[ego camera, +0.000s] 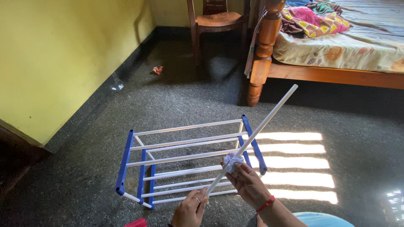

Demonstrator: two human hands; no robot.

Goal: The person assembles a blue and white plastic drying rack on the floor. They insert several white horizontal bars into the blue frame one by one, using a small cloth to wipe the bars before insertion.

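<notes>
My left hand (pixel 190 209) grips the near end of a long white rod (pixel 269 115) that slants up and to the right over the floor. My right hand (pixel 248 183) holds a small white crumpled cloth (pixel 232 159) pressed around the rod's lower part. A red band sits on my right wrist and a ring on a left finger. Under the rod lies a rack (pixel 191 155) with blue plastic side pieces and several white rods, flat on the dark speckled floor.
A wooden bed (pixel 336 75) with a floral mattress and colourful cloth stands at the back right, its turned post (pixel 263 54) near the rod's tip. A wooden chair (pixel 216 21) stands at the back. A yellow wall (pixel 63 54) runs along the left. A small orange scrap (pixel 158 70) lies on the floor.
</notes>
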